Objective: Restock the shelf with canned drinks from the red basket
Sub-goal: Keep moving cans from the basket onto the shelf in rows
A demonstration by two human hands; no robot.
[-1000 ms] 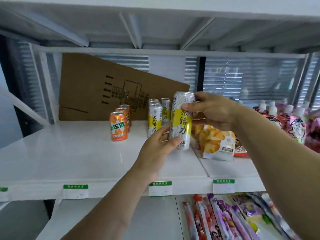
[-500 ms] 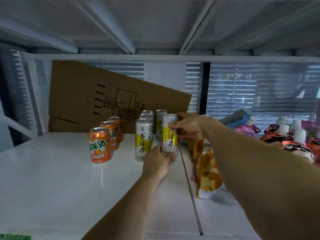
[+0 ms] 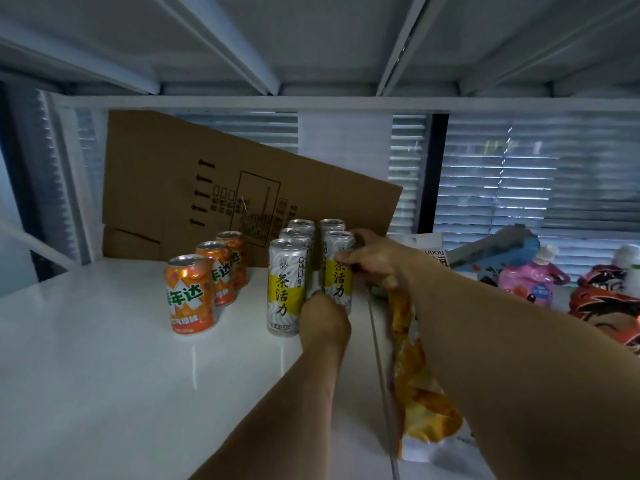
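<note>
- I've got both hands on one tall silver-and-yellow can [image 3: 337,271], standing upright on the shelf [image 3: 104,375] toward the back, in the right-hand row.
- Right hand [image 3: 375,263]: fingers [image 3: 346,256] curled round the can near its top. Left hand [image 3: 323,320]: it's at the can's lower part, looks like a grip, though its fingers are hidden behind the hand.
- Done so far, as I read it: three silver cans [image 3: 285,285] in the row just beside, one more behind mine, and three orange cans [image 3: 188,292] lined up further left, all in front of the cardboard [image 3: 173,188].
- This can looks seated or nearly so; I can't see its base.
- Left to do: let go, then fetch more. The red basket isn't in view, so I can't tell how many remain.
- Plenty of bare shelf toward the front edge; snack bags [image 3: 415,393] sit on the right.
</note>
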